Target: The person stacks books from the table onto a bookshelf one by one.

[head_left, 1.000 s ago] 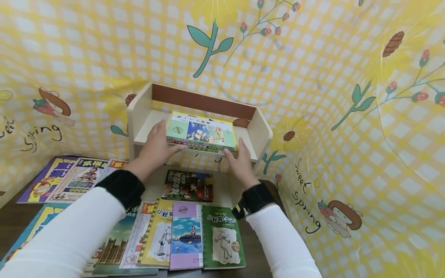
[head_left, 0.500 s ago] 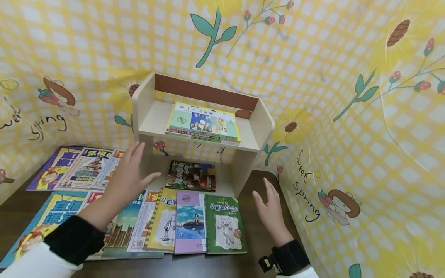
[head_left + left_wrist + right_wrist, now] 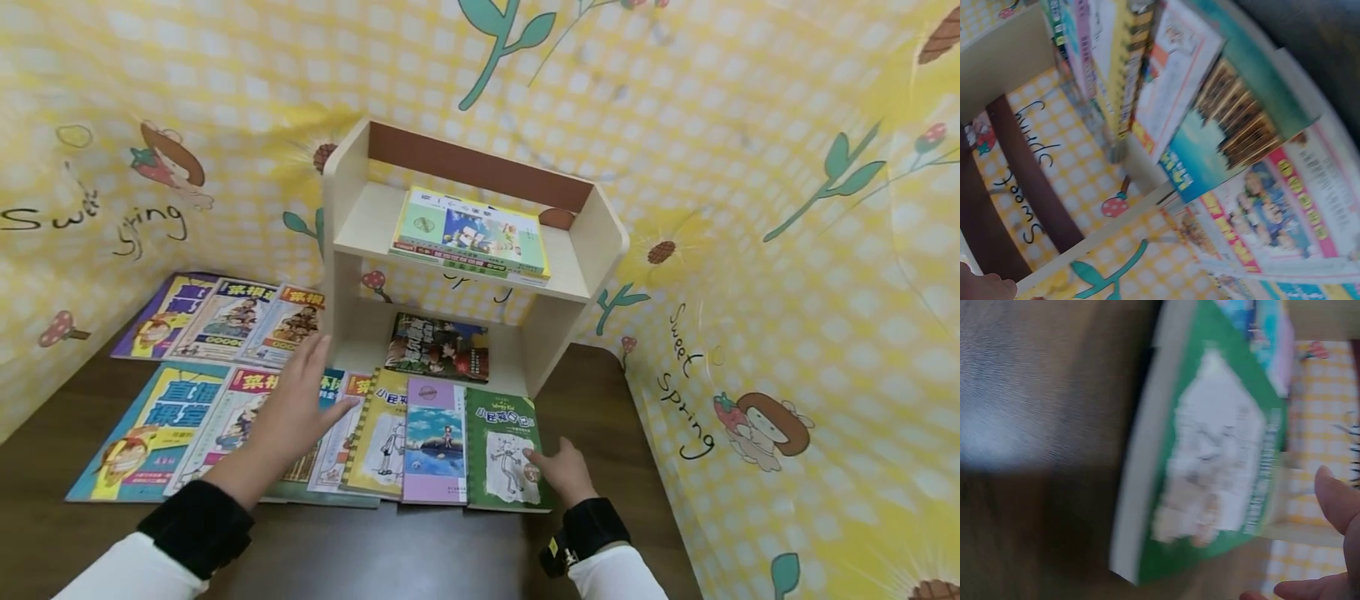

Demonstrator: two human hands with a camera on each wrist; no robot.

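Your right hand [image 3: 564, 472] sits at the lower right corner of the green book [image 3: 501, 447], fingertips on or just over its cover, grip relaxed and holding nothing. That book lies flat at the right end of the row on the dark tabletop [image 3: 420, 550], long axis running away from you toward the shelf unit [image 3: 592, 250]; the hand is at its near end. In the right wrist view the green book [image 3: 1210, 469] is blurred, fingers [image 3: 1335, 506] loose beside it.

Your left hand [image 3: 296, 408] hovers spread over the overlapping mags, w/ nothing in its grip, farther from the green book.

Purple book [image 3: 435, 442] lies touching the green one's left edge. Another book [image 3: 471, 235] lies flat on the upper shelf; yellow checked cloth [image 3: 750, 275] all round.
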